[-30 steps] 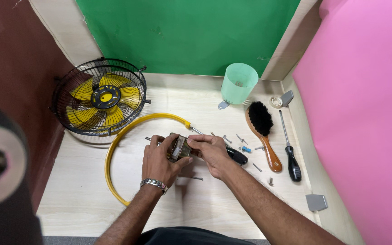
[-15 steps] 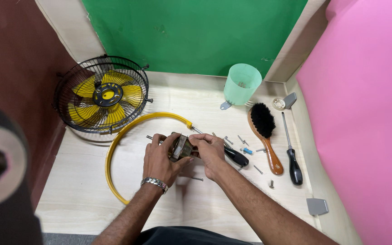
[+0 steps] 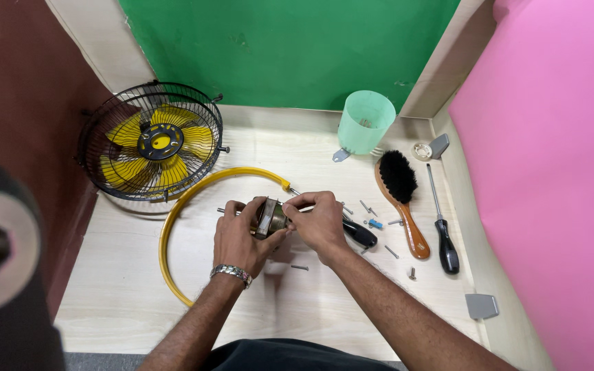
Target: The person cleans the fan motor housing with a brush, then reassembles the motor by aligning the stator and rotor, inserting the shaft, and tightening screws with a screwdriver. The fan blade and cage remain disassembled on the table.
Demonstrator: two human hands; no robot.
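Both hands met over the middle of the pale wooden table [image 3: 139, 302], closed on a small metal fan motor [image 3: 270, 218]. The left hand [image 3: 242, 237] cupped it from the near-left side, and the right hand [image 3: 319, 221] pinched its right end with thumb and fingertips. The motor's long axis ran left to right: a thin shaft poked out leftward past the left fingers. How its right end finished could not be told under the fingers.

It was held inside the curve of one yellow ring [image 3: 194, 196], which lay flat on the table. Far left stood one black wire fan cage [image 3: 151, 141] with yellow blades, leaning against the brown wall. Far right of centre stood one pale green cup [image 3: 366, 121].

To the right lay one wooden brush [image 3: 401, 192] with black bristles and two black-handled screwdrivers: one [image 3: 360, 234] just beside the right hand, partly hidden by it, the other [image 3: 443, 233] right of the brush. Several loose screws [image 3: 299, 267] were scattered between hand and brush. One grey plastic piece [image 3: 482, 306] lay near right, and a small white round part [image 3: 421, 151] far right.
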